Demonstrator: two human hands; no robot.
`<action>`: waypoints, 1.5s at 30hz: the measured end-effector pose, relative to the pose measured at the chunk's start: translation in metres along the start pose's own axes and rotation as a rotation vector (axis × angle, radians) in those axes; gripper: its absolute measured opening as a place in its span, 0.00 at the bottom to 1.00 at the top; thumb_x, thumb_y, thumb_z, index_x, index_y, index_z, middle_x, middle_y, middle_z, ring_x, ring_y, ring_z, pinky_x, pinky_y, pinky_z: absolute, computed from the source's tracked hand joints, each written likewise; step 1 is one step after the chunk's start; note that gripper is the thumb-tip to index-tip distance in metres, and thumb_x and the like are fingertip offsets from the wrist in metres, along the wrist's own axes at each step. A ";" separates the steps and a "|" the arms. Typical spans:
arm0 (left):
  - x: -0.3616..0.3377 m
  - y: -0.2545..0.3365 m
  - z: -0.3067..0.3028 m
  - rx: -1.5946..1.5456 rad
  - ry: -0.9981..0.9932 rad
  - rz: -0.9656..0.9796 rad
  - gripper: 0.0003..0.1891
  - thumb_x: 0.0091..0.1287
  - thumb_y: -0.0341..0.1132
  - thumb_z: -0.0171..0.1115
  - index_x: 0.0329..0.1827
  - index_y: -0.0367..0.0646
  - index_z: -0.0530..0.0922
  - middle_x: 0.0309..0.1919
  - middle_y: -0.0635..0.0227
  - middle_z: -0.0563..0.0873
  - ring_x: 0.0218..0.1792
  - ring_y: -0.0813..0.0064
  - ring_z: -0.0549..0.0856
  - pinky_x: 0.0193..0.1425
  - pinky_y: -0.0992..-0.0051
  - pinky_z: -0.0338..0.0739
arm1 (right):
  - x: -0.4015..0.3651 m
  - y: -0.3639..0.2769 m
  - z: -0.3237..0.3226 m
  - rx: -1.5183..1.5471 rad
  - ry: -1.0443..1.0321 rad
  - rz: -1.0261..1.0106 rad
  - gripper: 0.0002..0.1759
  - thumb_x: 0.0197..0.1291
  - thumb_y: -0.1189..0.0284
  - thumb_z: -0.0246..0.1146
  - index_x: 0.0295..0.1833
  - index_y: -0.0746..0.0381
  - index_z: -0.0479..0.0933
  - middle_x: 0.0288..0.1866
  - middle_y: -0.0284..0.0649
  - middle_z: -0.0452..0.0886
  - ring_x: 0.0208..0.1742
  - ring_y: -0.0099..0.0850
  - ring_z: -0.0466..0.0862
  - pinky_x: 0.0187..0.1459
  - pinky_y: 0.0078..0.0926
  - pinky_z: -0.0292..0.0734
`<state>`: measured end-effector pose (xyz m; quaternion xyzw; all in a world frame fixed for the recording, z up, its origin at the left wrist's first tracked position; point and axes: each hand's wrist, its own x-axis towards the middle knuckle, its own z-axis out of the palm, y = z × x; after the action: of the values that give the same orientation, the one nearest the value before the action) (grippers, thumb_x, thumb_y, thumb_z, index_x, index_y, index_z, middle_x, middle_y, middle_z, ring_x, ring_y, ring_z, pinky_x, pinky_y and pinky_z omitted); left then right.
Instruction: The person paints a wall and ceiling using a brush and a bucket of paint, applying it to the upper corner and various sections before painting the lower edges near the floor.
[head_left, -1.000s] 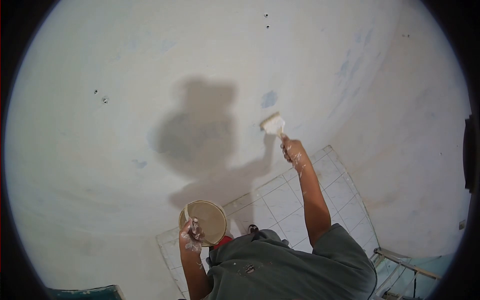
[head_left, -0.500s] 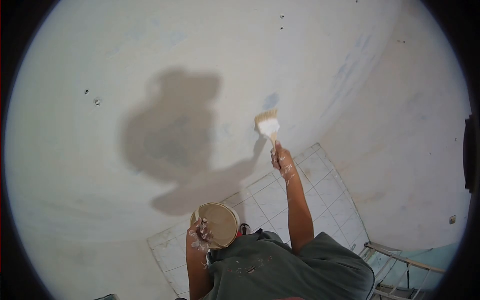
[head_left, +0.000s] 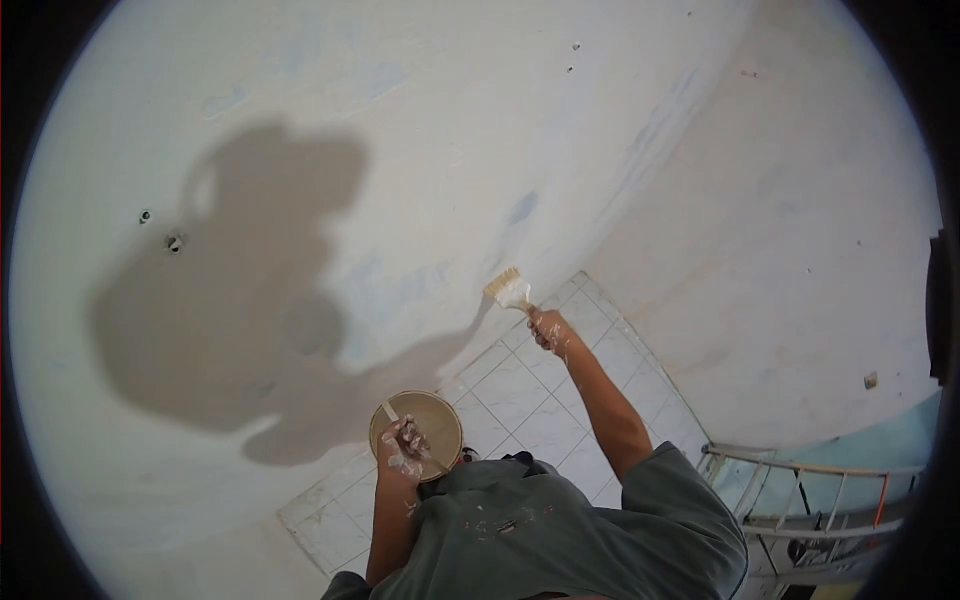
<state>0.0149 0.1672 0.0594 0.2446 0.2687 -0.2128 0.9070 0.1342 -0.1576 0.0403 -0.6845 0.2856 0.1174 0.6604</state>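
My right hand is closed round the handle of a wide paintbrush, its pale bristles against the light wall. White paint covers the brush between handle and bristles. At the lower middle, my left hand grips a round bucket close to my body. A flat pale strip lies across the bucket's rim beside that hand. Both hands carry white paint smears. A bluish patch shows on the wall just above the brush.
White floor tiles lie below, bordered by the two walls. A metal ladder is at the lower right. Small fixings stick out of the left wall, and a small outlet box sits in the right wall. My shadow covers the left wall.
My right hand and the brush have moved down the wall and slightly left. My view has shifted, and my shadow now lies farther left. The left hand still grips the bucket.
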 end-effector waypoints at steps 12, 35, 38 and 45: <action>-0.010 0.013 0.003 0.073 -0.094 -0.069 0.06 0.58 0.34 0.51 0.30 0.42 0.71 0.13 0.75 0.66 0.15 0.77 0.66 0.22 0.76 0.62 | -0.174 -0.116 0.001 0.136 0.053 -0.441 0.25 0.59 0.51 0.51 0.21 0.60 0.66 0.11 0.25 0.58 0.10 0.14 0.53 0.11 0.15 0.44; -0.016 0.001 0.022 0.480 0.050 0.342 0.16 0.63 0.47 0.51 0.32 0.40 0.73 0.15 0.78 0.69 0.14 0.88 0.67 0.16 0.88 0.58 | -0.055 0.015 0.006 -0.265 -0.212 -0.853 0.22 0.60 0.64 0.51 0.16 0.66 0.66 0.11 0.29 0.61 0.16 0.17 0.59 0.18 0.22 0.55; -0.019 0.001 0.011 0.541 -0.023 0.431 0.16 0.63 0.47 0.51 0.30 0.41 0.72 0.14 0.79 0.67 0.14 0.90 0.63 0.16 0.88 0.55 | -0.093 0.001 0.008 -0.441 -0.228 -0.727 0.17 0.58 0.70 0.53 0.19 0.67 0.70 0.10 0.31 0.60 0.17 0.17 0.60 0.18 0.21 0.56; -0.027 0.001 0.050 0.565 -0.009 0.384 0.15 0.65 0.43 0.49 0.29 0.41 0.72 0.13 0.79 0.65 0.12 0.90 0.59 0.15 0.88 0.52 | -0.119 -0.041 0.008 -0.774 -0.352 -1.146 0.11 0.50 0.68 0.59 0.23 0.63 0.75 0.11 0.41 0.67 0.12 0.32 0.66 0.18 0.26 0.60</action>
<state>0.0141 0.1475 0.1124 0.5312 0.1441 -0.1051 0.8283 0.0623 -0.1230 0.1378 -0.8832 -0.2922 -0.0462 0.3640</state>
